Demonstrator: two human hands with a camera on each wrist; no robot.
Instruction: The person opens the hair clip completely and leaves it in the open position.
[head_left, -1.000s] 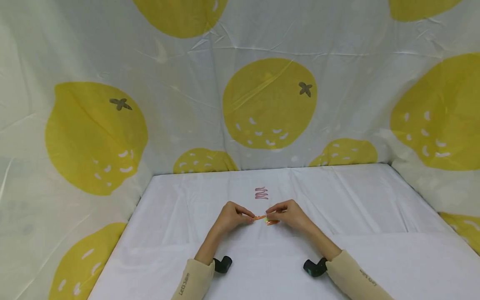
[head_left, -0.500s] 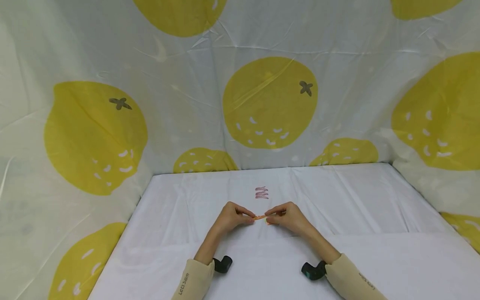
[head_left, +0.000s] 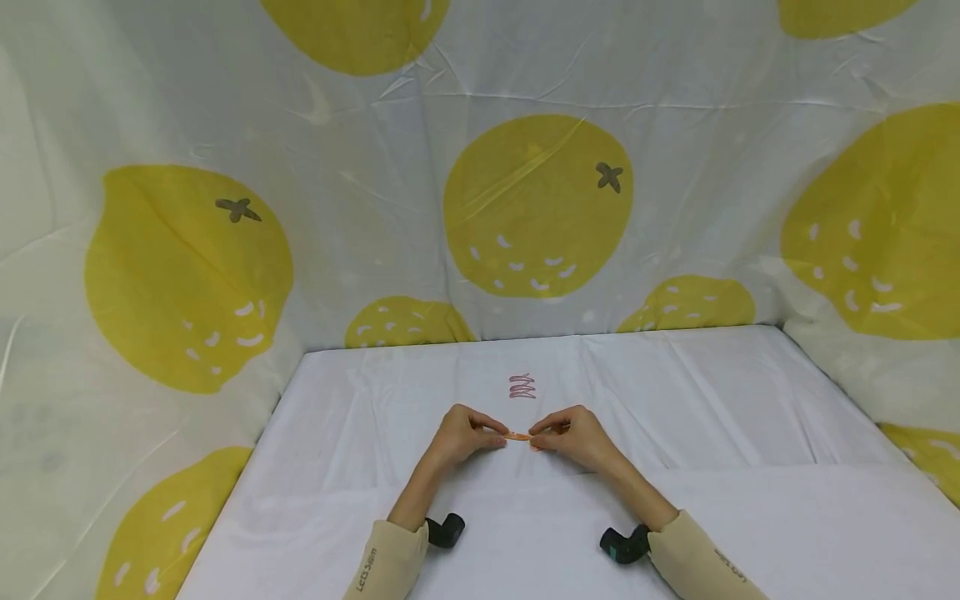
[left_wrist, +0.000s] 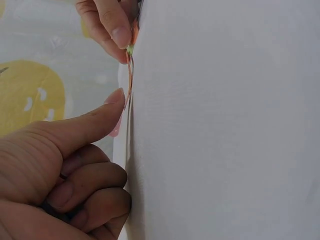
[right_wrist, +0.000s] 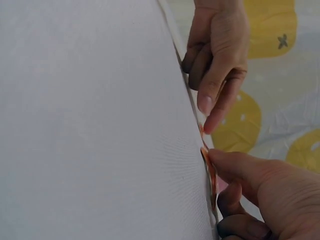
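A thin, shiny orange strip (head_left: pixel 518 436) is stretched between the fingertips of both hands, just above the white cloth; its exact kind cannot be told. My left hand (head_left: pixel 467 435) pinches the strip's left end between thumb and forefinger, other fingers curled in. From the other side, my right hand (head_left: pixel 576 435) pinches it, and more of the orange piece (right_wrist: pixel 213 177) hangs below those fingertips in the right wrist view. A light green bit (left_wrist: pixel 130 49) shows right at the right hand's fingertips in the left wrist view. Fingers hide part of the piece.
A white cloth (head_left: pixel 360 417) with creases covers the table. Red looped lines (head_left: pixel 522 386) lie on it beyond the hands. Behind and at the sides hangs a curtain (head_left: pixel 390 192) with yellow lemons. Black wrist cameras (head_left: pixel 446 531) jut inward from both sleeves.
My right hand has shifted its pinch slightly left along the strip, covering the green bit and most of the hanging orange part in the head view. The left hand has hardly moved.
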